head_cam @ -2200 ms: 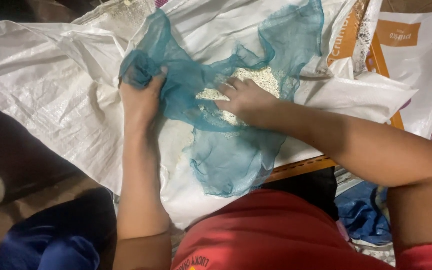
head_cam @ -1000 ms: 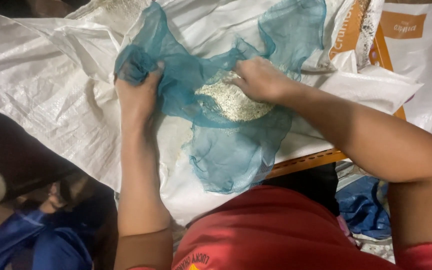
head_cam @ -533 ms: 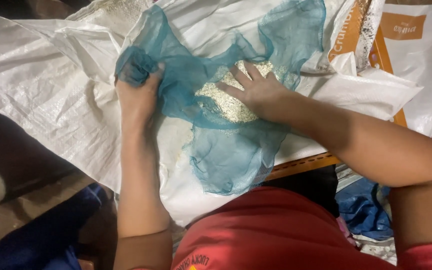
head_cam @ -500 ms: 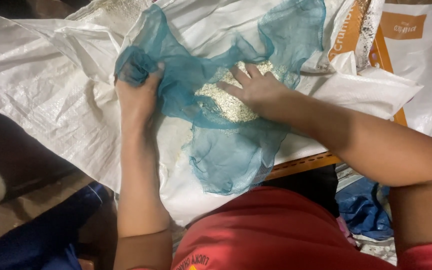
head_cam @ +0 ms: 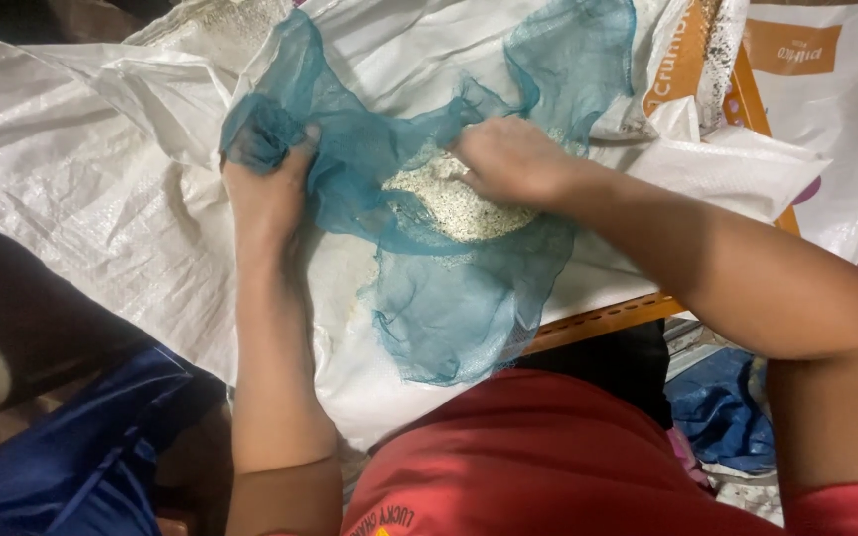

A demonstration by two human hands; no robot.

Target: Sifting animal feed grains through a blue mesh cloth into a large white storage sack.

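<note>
The grain [head_cam: 454, 194] lies in a small pale heap on the teal net [head_cam: 459, 298], which is spread over the white sack [head_cam: 81, 189] in front of you. Your right hand [head_cam: 508, 159] rests curled on the heap's far edge; whether it grips any grain, you cannot tell. Your left hand [head_cam: 268, 189] is clenched on a bunched corner of the net. The net is gathered on one side only; the rest lies loose.
</note>
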